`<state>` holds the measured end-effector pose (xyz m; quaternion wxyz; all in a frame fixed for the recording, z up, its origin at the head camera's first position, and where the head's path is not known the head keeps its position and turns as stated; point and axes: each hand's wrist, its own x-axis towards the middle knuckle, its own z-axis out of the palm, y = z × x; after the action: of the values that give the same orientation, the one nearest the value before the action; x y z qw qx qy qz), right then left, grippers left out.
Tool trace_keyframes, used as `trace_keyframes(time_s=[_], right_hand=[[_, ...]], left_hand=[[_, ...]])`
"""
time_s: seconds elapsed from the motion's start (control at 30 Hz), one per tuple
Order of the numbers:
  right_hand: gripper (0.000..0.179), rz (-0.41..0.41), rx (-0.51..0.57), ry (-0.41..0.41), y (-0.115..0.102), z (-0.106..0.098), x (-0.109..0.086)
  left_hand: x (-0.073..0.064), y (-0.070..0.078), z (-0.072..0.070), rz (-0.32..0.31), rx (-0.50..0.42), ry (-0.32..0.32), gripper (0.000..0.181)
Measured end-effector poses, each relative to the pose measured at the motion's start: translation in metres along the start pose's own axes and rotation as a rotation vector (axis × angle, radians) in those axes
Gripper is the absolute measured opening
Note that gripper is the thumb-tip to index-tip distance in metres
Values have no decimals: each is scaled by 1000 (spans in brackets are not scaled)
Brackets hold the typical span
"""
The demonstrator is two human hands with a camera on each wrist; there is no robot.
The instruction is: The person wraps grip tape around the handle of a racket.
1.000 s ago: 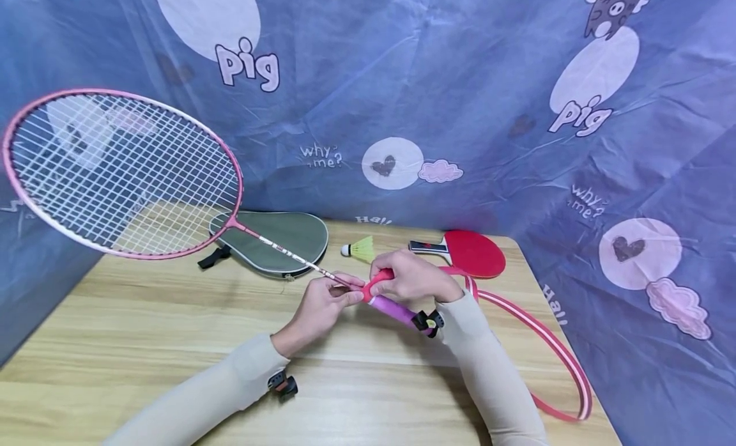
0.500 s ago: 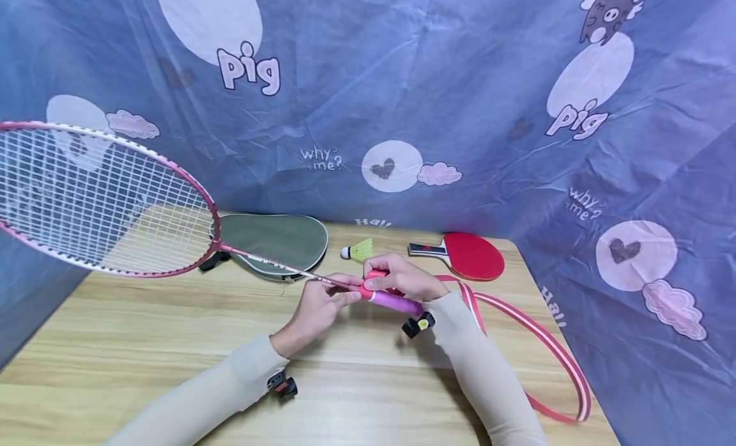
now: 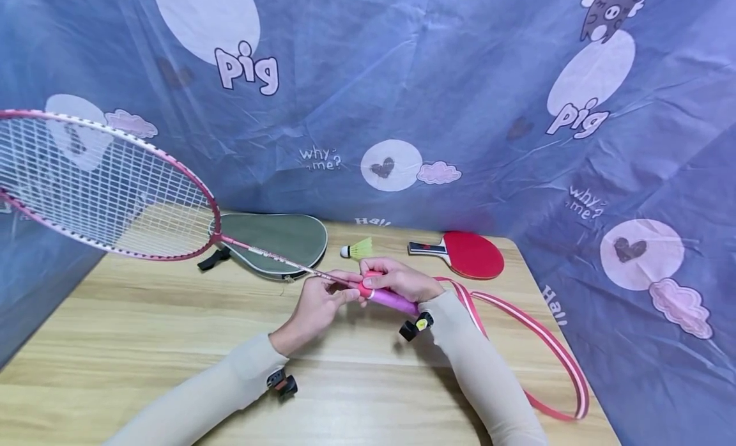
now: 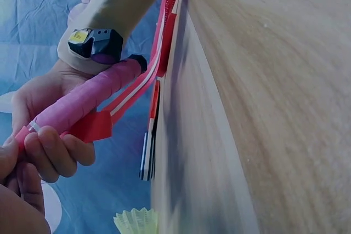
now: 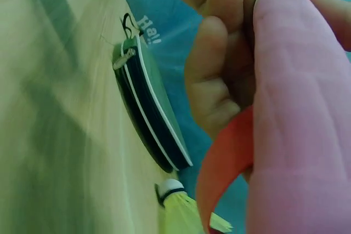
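Note:
A pink-and-white badminton racket is held up over the table, its strung head partly cut off at the left of the head view. My left hand pinches it where the shaft meets the handle. The handle is wrapped in pinkish-purple. A red tape with a light stripe goes round the handle's top end, and my right hand pinches it there. In the left wrist view the right-hand fingers curl under the handle. The rest of the tape trails to the right in a long loop on the table.
Behind the hands lie a green zipped paddle case, a yellow shuttlecock and a red table tennis paddle. The wooden table is backed by a blue printed cloth.
The racket's head has swung left, partly out of view, and its face has turned. My right hand has shifted slightly left, with the red tape lying closer round the handle's top.

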<state>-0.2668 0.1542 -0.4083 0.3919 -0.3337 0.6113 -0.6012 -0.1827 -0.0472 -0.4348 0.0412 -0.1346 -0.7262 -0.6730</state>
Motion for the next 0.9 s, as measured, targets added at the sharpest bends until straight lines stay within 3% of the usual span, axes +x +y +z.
trace_keyframes(time_s=[0.17, 0.33, 0.53, 0.77, 0.9], right_hand=[[17, -33, 102, -84, 4, -2, 0], [17, -45, 123, -129, 6, -4, -1], [21, -61, 62, -87, 6, -4, 0], [15, -57, -74, 4, 0, 0, -3], [14, -63, -186, 50, -2, 2, -4]], left_hand=[[-1, 0, 1, 3, -97, -29, 24], [-2, 0, 3, 13, -70, -17, 25], [1, -2, 2, 21, -42, -3, 26], [0, 0, 0, -45, 87, 40, 26], [0, 2, -2, -59, 54, 31, 22]])
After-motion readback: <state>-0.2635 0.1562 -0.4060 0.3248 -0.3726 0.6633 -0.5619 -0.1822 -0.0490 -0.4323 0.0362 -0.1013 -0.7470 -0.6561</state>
